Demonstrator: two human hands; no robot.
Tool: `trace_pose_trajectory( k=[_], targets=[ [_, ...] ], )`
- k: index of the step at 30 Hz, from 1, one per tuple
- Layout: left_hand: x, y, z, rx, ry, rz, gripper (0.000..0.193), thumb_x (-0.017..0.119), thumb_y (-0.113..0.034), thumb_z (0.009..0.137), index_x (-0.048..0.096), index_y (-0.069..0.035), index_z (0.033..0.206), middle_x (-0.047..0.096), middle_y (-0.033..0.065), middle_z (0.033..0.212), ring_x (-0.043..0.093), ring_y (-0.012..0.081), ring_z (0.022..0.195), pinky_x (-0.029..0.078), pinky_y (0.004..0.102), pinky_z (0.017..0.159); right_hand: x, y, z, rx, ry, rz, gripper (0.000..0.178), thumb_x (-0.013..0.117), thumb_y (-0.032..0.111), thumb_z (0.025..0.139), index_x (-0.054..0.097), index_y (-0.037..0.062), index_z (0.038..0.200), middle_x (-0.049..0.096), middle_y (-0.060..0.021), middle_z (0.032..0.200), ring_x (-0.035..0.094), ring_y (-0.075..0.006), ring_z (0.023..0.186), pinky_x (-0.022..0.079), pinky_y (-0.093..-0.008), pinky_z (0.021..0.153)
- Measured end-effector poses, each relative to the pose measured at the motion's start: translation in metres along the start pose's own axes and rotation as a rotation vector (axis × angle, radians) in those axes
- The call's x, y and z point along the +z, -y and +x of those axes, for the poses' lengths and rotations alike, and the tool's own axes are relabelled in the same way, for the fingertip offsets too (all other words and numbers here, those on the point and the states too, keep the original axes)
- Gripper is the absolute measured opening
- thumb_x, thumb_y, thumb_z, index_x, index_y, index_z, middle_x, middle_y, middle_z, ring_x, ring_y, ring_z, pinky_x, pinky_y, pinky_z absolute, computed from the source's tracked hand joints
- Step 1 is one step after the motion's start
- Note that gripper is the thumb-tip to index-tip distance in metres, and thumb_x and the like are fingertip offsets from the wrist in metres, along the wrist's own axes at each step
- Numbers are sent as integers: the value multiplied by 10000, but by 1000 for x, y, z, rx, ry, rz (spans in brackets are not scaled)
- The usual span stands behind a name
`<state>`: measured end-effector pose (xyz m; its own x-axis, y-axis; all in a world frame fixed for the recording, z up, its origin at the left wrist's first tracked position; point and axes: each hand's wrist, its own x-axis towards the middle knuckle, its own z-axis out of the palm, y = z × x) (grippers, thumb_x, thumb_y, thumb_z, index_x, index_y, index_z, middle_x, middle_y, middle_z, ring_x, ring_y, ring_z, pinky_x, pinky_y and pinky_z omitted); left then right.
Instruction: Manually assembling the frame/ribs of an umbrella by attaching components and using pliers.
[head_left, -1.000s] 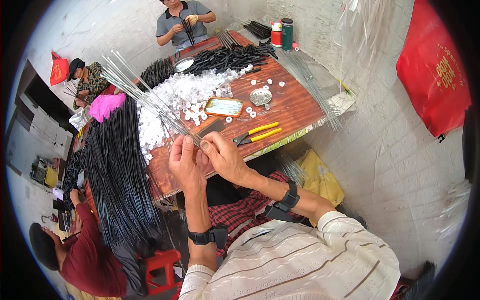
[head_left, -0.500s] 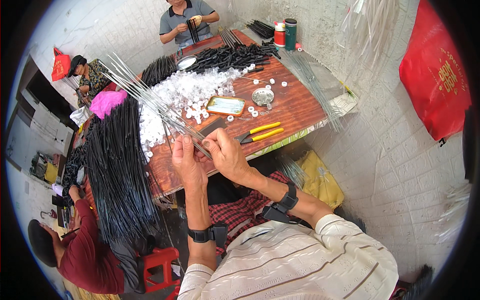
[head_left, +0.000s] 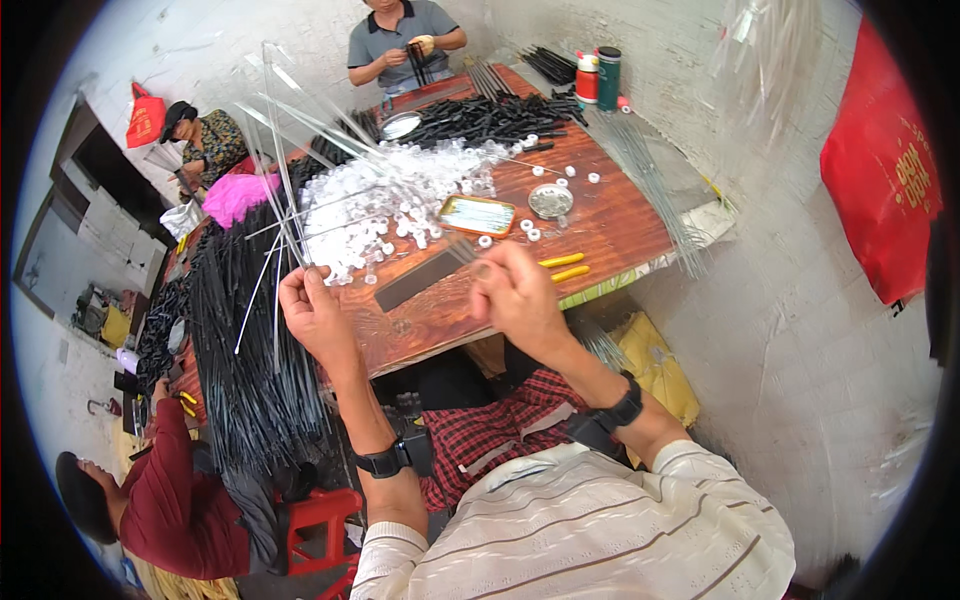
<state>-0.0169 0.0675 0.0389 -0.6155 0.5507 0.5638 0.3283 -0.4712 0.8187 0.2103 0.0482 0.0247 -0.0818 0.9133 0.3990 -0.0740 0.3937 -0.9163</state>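
My left hand (head_left: 312,310) grips a fan of thin clear rods (head_left: 300,160) that spread upward and to the left over the wooden table (head_left: 610,225). My right hand (head_left: 515,295) is held apart to the right, blurred, with its fingers pinched on what looks like one thin rod (head_left: 462,250). Between the hands a dark flat strip (head_left: 418,280) lies on the table. A heap of small white round caps (head_left: 400,195) lies just beyond it.
A dense bundle of black rods (head_left: 245,350) hangs off the table's left side. Yellow-handled pliers (head_left: 565,266), a small tray (head_left: 477,214), a metal dish (head_left: 550,200), more black rods (head_left: 480,120) and two bottles (head_left: 598,76) are on the table. Three other people work around it. A red bag (head_left: 880,190) hangs at right.
My hands were close together on the clear rods; now they have moved apart, the left hand keeping the fan of rods and the right hand drawing off to the right.
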Motion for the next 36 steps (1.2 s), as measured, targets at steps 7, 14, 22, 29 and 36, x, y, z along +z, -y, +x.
trace_pose_trajectory(
  k=[7, 14, 22, 29, 36],
  targets=[
    [-18, -15, 0, -367, 83, -358, 167, 490, -169, 1010, 563, -19, 1021, 590, 22, 779, 329, 27, 485, 244, 177, 426, -42, 17, 0, 62, -109, 335, 254, 519, 295, 1012, 481, 49, 960, 585, -50, 647, 409, -31, 461, 317, -188, 413],
    [-21, -27, -8, -374, 327, -308, 305, 538, -243, 1006, 609, 33, 1115, 517, -36, 743, 367, 14, 549, 261, 150, 475, -40, 13, -9, 59, -99, 402, 242, 505, 277, 1019, 468, 42, 973, 592, -67, 676, 407, -34, 456, 322, -178, 415],
    [-10, -60, -34, -429, 425, -297, 272, 555, -229, 999, 620, 20, 1086, 534, -27, 746, 382, 12, 526, 267, 146, 449, -35, 11, -16, 145, -47, 460, 254, 487, 292, 1025, 479, 38, 1015, 577, -48, 672, 397, -30, 456, 314, -169, 418],
    [6, -47, -53, -526, 422, -519, 213, 568, -213, 990, 594, -19, 1076, 547, -1, 761, 407, 27, 530, 278, 152, 450, -1, 7, -21, 174, 101, 472, 303, 452, 277, 1035, 548, -2, 1106, 534, -6, 627, 412, -31, 443, 333, -167, 415],
    [27, -42, -68, -591, 406, -640, 212, 585, -222, 981, 587, -40, 1089, 550, -6, 777, 440, 37, 567, 312, 164, 467, 21, -7, -25, 161, 107, 353, 293, 429, 283, 1045, 548, 16, 1028, 492, 12, 612, 390, -28, 470, 319, -176, 434]
  ],
)
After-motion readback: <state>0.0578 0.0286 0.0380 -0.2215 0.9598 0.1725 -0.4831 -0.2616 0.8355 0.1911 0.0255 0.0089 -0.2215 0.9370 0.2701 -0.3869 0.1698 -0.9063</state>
